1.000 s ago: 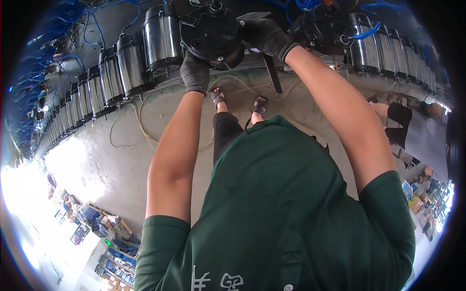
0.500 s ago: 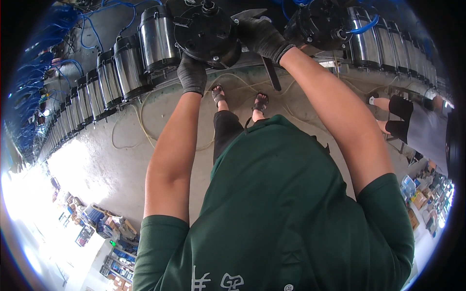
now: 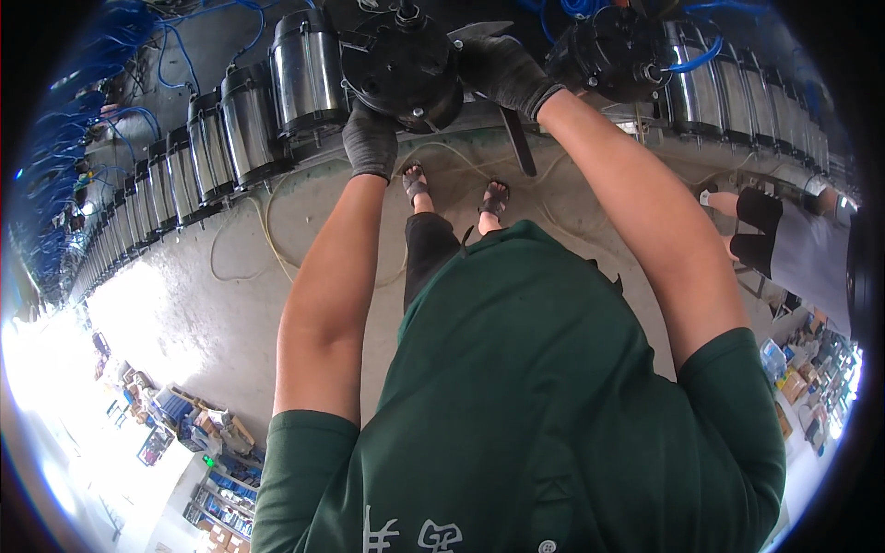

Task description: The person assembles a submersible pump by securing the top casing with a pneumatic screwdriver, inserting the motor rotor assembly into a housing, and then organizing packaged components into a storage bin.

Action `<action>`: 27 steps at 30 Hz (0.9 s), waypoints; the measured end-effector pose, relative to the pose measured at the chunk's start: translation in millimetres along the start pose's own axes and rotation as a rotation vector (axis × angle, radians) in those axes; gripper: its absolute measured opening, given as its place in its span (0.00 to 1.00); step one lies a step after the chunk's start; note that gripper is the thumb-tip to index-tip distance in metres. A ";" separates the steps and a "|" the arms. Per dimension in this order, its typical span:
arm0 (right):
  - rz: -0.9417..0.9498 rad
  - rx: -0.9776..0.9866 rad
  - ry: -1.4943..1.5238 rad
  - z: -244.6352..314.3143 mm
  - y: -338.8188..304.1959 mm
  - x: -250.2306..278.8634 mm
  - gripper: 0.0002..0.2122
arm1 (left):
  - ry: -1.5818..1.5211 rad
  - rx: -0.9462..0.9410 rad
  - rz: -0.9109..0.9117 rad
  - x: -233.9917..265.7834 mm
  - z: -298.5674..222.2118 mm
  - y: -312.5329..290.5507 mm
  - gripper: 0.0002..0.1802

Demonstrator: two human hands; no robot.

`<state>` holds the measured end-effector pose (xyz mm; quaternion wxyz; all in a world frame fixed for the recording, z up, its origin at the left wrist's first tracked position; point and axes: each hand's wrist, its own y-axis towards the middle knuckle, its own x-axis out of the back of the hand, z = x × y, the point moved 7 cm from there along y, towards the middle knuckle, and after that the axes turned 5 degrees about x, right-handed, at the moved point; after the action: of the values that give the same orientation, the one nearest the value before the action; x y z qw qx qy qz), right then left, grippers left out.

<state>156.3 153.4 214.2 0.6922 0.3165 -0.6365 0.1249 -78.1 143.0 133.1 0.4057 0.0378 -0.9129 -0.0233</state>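
Observation:
A black, round-topped motor (image 3: 398,74) with a short shaft stands at the top middle, between my two gloved hands. My left hand (image 3: 371,143), in a dark grey glove, closes on its near left side from below, the fingertips hidden under the housing. Against its right side lies my right hand (image 3: 505,74), curled, with the fingers mostly out of sight behind the motor. A flat dark metal blade (image 3: 487,30) sticks out just beyond the right hand. Below that hand a long dark bar (image 3: 519,143) slants down past the bench edge.
Silver motors with black caps (image 3: 306,74) line the bench to the left, and more (image 3: 693,78) to the right. Another black motor (image 3: 608,55) with a blue hose is close by. Hoses (image 3: 267,230) trail over the floor. Another person (image 3: 802,240) is at the right.
The motor and both hands sit slightly further right and lower in the picture, as do the neighbouring motors on the left. My grip looks the same.

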 end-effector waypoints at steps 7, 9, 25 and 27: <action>0.005 -0.202 0.288 -11.3 -3.2 5.1 0.08 | -0.080 -0.038 -0.027 4.6 3.6 1.3 0.15; -0.193 -0.465 0.716 -28.0 -31.2 29.2 0.12 | -0.153 0.169 0.039 17.0 -36.9 -9.1 0.15; -0.117 -0.432 1.016 -2.1 -54.0 124.9 0.11 | -0.441 0.097 0.045 111.0 -69.1 15.2 0.09; -0.504 -0.255 0.988 -8.1 -95.9 187.4 0.06 | -0.317 0.059 0.045 108.8 -77.0 20.7 0.07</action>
<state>247.7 41.4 367.4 0.9488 0.2767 -0.1518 0.0114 -94.7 153.1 266.6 0.2558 0.0251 -0.9664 0.0070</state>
